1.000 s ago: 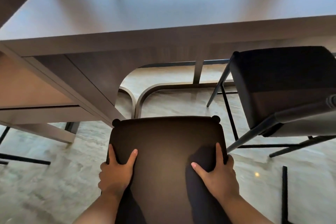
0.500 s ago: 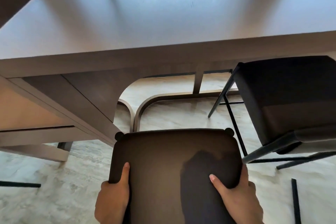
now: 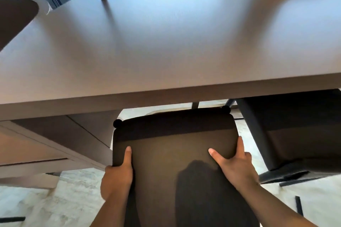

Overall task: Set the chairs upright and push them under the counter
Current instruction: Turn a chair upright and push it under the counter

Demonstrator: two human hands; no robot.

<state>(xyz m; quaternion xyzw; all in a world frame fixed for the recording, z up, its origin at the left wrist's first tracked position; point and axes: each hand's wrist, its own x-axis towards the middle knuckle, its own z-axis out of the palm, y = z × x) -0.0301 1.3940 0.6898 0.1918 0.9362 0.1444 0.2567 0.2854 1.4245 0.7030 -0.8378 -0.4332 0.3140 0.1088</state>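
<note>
Two hands grip one chair: your left hand (image 3: 118, 173) and right hand (image 3: 235, 167) clasp the sides of the upright stool (image 3: 175, 153), its far edge just reaching the counter (image 3: 166, 42). To its right, a second chair (image 3: 295, 134) sits partly under the counter. Judged: push unfinished

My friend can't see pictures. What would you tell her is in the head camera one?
Two bare hands, the left hand and the right hand, grip the sides of a dark brown chair seat whose far edge sits near the front edge of a pale wooden counter. A second dark chair stands to the right, partly under the counter, on a light stone floor.
</note>
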